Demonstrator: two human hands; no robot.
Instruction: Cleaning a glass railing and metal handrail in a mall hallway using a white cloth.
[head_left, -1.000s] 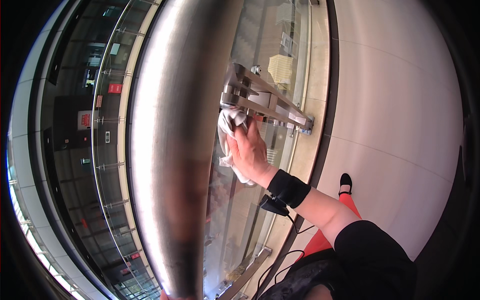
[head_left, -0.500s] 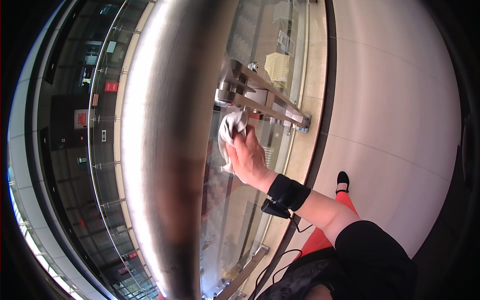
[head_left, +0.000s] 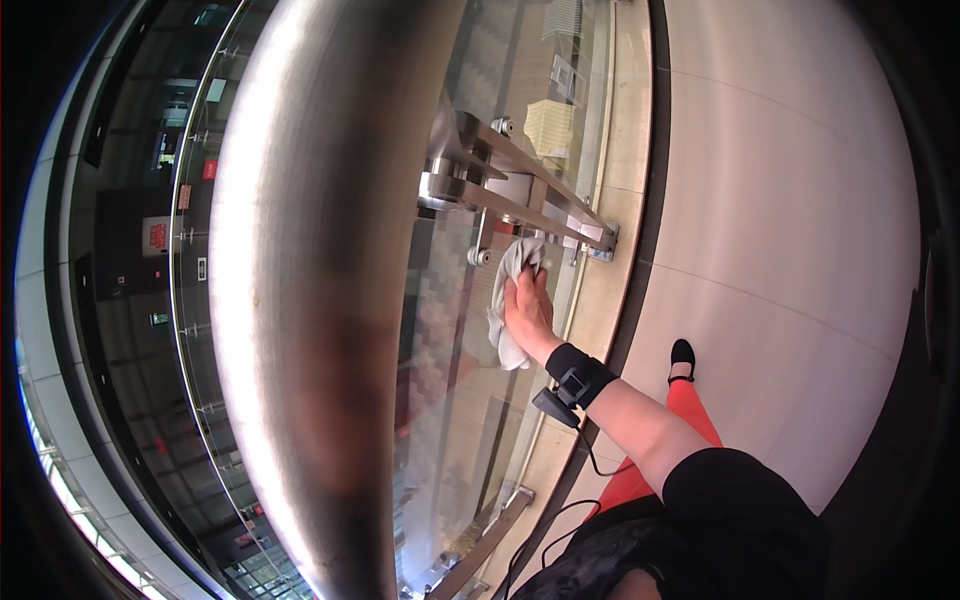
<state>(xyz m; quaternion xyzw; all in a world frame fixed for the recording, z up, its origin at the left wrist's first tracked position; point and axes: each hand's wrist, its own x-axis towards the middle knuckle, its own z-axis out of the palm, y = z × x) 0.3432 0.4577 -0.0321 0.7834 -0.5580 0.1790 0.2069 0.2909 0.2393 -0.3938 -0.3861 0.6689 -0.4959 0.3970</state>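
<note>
while the right hand (head_left: 531, 310) grips a whitish cloth (head_left: 508, 348) in its bent fingers, the cloth hangs by the glass panel (head_left: 450, 400). it is near the metal post (head_left: 520, 212), right of the thick handrail (head_left: 300, 230).

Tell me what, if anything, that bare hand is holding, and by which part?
The bare right hand holds a crumpled greyish-white cloth by its bunched right side; loose folds show left of the hand. The left hand is out of view.

The right hand (head_left: 529, 310) is gripping a white cloth (head_left: 506, 338) at the glass panel (head_left: 455, 400), near a metal post (head_left: 528, 214). A black wristband (head_left: 580, 374) is encircling the wrist (head_left: 549, 347); a brushed-metal handrail (head_left: 310, 250) is running alongside.
</note>
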